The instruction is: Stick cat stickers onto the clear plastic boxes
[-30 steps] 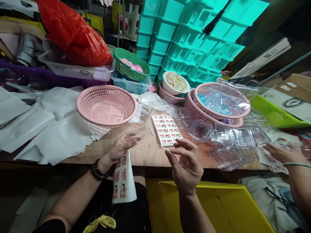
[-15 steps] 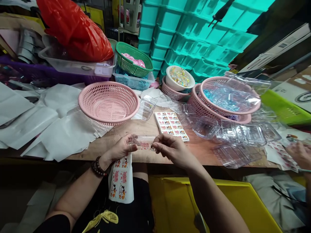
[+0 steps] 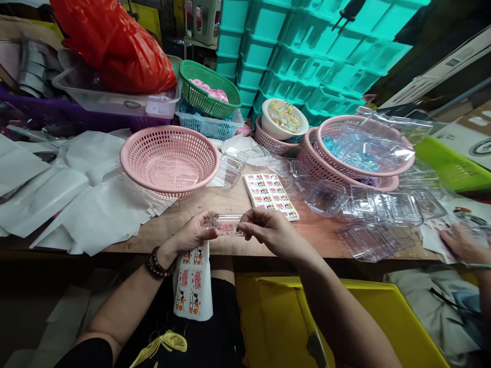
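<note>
Right hand has moved in, pinching the clear case at its end; my left hand grips it and the sticker sheet above the tabletop's near edge. I'd smooth the label end to end.

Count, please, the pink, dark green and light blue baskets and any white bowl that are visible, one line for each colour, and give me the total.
Pink baskets: 4 (one standing alone, two stacked, upper and lower, one under the bowl)
Dark green basket: 1
Light blue basket: 1
White bowl: 1
Total: 7
</note>
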The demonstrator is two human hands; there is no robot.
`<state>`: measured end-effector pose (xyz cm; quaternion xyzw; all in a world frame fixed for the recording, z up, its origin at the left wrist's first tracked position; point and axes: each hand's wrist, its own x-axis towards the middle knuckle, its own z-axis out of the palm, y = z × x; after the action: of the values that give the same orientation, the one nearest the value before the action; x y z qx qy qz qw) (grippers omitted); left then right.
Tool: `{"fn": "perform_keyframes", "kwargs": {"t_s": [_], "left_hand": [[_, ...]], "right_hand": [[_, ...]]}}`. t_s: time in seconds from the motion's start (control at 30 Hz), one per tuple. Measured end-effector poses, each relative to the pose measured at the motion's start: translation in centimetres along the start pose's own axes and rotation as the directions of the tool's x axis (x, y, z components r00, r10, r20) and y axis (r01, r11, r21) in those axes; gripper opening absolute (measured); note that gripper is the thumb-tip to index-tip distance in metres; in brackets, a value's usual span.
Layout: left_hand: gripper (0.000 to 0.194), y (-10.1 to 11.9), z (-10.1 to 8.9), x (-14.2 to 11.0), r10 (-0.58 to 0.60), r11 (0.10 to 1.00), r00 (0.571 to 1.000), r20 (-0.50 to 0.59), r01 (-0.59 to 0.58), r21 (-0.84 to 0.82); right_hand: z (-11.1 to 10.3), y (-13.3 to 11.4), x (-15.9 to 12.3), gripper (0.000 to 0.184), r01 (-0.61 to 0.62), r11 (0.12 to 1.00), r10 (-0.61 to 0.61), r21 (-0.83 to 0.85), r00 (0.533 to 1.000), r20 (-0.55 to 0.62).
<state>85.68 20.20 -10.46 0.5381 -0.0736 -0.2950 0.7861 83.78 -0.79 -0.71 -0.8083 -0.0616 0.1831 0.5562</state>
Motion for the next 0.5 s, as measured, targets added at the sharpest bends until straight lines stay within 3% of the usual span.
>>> {"fn": "perform_keyframes", "kwargs": {"t_s": [0.37, 0.5], "left_hand": [[0.080, -0.23, 0.07, 0.03, 0.016, 0.999, 1.000, 0.020, -0.017, 0.044], [0.062, -0.35, 0.47, 0.16, 0.057, 0.992, 0.997, -0.059, -0.050, 0.113]], "right_hand": [[-0.01, 0.20, -0.05, 0.036, 0.004, 0.995, -0.007, -0.103, 1.000, -0.026], [0.63, 0.29, -0.81, 0.029, 0.009, 0.948, -0.039, -0.319, 0.995, -0.088]]}}
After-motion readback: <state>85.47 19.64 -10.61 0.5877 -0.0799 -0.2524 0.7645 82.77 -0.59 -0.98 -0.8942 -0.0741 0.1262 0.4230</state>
